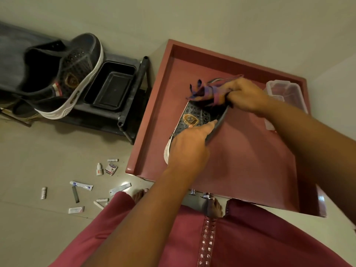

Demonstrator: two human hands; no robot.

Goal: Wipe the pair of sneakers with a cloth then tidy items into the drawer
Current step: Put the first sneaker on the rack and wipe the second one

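black rack (133, 105) | black tray (110, 87) on it | clear lidded box (285, 93) | tiled floor (38, 151)

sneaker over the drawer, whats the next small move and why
Probably draw the cloth along the sneaker toward its heel. The right hand has the cloth bunched at one end only, while the left hand steadies the heel over the open drawer.

Left hand (187, 146) gripping sneaker (198, 117) over open drawer (250, 160), right hand (244, 95) pressing cloth (206, 91) at its twelve o'clock end
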